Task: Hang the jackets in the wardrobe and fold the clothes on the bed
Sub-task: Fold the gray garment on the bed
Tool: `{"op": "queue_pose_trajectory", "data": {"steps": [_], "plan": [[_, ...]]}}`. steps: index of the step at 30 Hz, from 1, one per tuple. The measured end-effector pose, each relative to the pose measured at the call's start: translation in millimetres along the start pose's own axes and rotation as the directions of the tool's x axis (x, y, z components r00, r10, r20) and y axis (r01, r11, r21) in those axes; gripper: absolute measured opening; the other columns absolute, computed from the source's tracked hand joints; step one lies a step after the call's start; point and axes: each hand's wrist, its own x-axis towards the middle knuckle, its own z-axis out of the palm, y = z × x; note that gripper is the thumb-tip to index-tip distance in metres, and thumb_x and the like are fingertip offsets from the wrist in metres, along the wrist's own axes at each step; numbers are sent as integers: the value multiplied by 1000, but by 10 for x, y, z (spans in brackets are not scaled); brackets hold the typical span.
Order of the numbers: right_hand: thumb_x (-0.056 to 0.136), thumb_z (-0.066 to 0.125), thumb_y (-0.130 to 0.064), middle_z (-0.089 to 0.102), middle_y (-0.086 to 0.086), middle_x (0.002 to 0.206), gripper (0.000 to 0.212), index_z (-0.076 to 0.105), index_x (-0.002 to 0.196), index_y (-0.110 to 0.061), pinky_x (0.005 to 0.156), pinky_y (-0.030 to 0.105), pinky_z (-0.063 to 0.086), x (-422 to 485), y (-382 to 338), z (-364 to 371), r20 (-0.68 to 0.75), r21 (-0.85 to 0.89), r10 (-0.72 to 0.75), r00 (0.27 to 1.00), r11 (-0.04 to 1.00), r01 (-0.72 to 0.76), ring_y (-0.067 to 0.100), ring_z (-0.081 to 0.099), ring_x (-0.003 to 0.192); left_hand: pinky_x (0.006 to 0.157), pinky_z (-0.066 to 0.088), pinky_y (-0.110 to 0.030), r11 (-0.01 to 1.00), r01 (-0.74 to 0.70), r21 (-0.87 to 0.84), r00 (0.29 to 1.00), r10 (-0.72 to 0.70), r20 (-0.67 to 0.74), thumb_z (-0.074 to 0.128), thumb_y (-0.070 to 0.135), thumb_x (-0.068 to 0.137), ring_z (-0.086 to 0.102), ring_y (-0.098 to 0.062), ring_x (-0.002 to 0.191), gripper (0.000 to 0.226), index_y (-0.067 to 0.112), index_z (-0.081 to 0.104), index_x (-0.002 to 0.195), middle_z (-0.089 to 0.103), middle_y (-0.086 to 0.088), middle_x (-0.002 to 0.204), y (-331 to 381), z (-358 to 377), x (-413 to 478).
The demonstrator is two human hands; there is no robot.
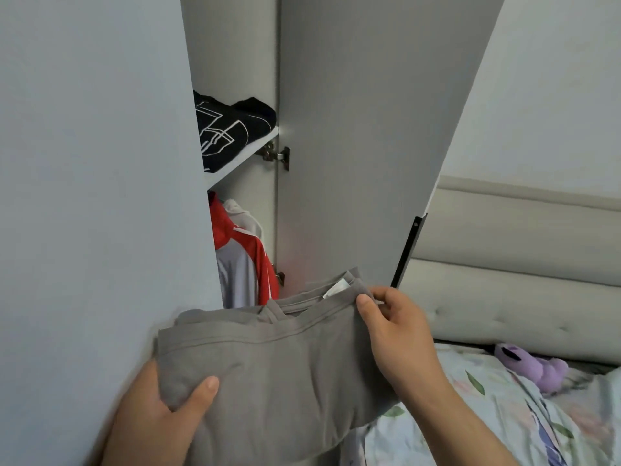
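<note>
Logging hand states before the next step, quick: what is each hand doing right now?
Left hand: grips the folded grey garment at its near corner.
Right hand: pinches the same garment's upper edge.

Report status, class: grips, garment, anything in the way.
Left grip holds folded grey garment underneath; right grip pinches its top edge. Garment before open wardrobe. Black top on shelf.

Folded grey garment point(285, 375) held in front of an open wardrobe point(353, 129) — left hand point(158, 412) grips a lower corner, right hand point(400, 331) pinches the top edge. Inside: black top point(228, 129) on shelf point(245, 154), red jacket point(257, 257) hanging below. Bed point(470, 418) w/ purple plush toy point(537, 368) at right.
</note>
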Motion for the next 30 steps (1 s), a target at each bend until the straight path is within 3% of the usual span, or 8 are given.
{"op": "queue_pose_trajectory", "data": {"steps": [2,7,9,14,18,23,27,30], "plan": [[96,61,-29,74,-13,77,13,70,86,-27,60,14,46,226,59,62,52,15,13,999,1000,-13,2,68,72,72,30,13,999,-10,52,998,13,-63,84,-8,64,52,30,76,51,15,65,106,65,3,96,2,101,80],[96,62,-27,74,-11,74,13,68,84,-28,64,23,50,780,29,173,45,18,-25,999,1000,24,4,68,70,71,31,12,991,-39,129,989,56,-134,85,-5,66,62,-17,90,44,10,69,104,64,5,89,234,427,488],[96,62,-26,73,-11,73,13,68,84,-28,62,21,50,931,13,190,28,30,-30,999,999,29,3,68,68,72,34,10,993,-65,97,991,76,-109,83,-2,69,62,-1,87,41,18,67,101,63,18,89,290,488,616],[95,63,-27,74,-13,73,11,69,85,-27,62,24,49,1015,-39,217,35,5,-42,998,999,42,2,68,68,77,39,6,995,-92,40,994,94,-60,82,-7,68,57,25,88,46,11,69,109,67,18,94,291,489,621],[95,63,-28,73,-14,71,11,69,85,-27,60,21,47,944,-152,224,15,-19,-54,998,998,54,0,67,66,85,52,-21,996,-61,-62,998,60,-6,82,-2,69,68,-1,95,47,13,70,111,75,5,98,267,421,622],[95,64,-31,73,-17,72,12,69,84,-30,60,22,45,916,-260,159,-46,2,-93,995,996,94,-4,65,65,77,57,-30,990,3,-141,997,8,83,83,4,68,69,0,92,46,27,68,104,74,18,101,355,364,624],[95,63,-30,74,-17,75,11,69,86,-33,64,28,46,935,-293,159,-40,39,-116,992,992,118,-3,67,68,76,57,-27,985,24,-170,998,-14,60,82,4,72,69,0,89,39,27,68,101,75,15,97,442,386,632],[95,63,-23,75,-10,77,18,70,92,-40,64,32,53,1031,-337,157,6,112,-149,989,983,147,7,70,72,69,47,-2,993,-4,-117,998,-4,-69,83,1,69,65,9,83,44,27,67,100,72,16,85,525,467,695]]}}
